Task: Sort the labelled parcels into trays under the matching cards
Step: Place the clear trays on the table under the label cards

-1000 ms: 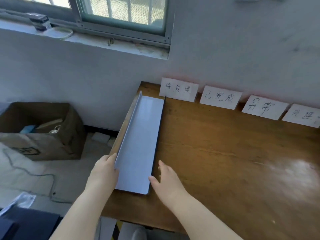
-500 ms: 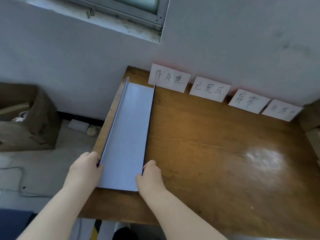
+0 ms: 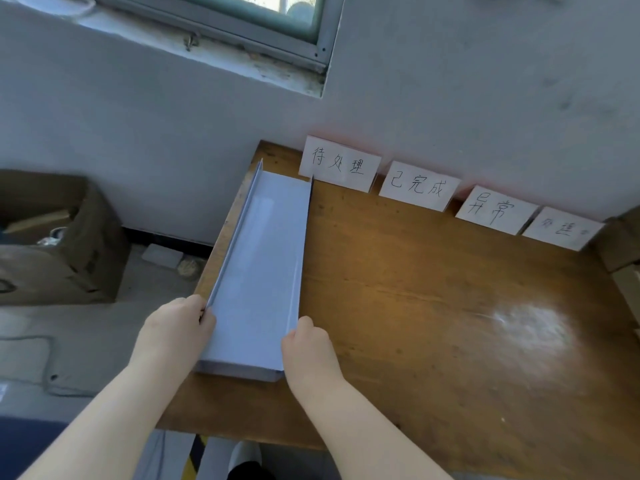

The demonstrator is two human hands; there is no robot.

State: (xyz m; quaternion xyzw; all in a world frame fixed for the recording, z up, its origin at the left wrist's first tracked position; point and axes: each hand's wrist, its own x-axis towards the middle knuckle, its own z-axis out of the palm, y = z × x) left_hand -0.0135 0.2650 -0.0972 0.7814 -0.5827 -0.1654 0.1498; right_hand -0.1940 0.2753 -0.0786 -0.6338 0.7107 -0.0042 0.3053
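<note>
left hand (image 3: 176, 327) and right hand (image 3: 306, 344) pinch the side walls of the long pale-grey tray (image 3: 259, 265); slide it squarely over the wooden surface (image 3: 415, 306), centring under the leftmost white card (image 3: 339, 164).

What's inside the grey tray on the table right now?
The grey tray shows only its bare floor, no parcel. The left hand and right hand grip its near walls, hiding small patches there.

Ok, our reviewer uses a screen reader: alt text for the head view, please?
A person's left hand and right hand grip the near sides of a long grey tray lying on a wooden table. Four handwritten cards lean against the wall behind it.
</note>
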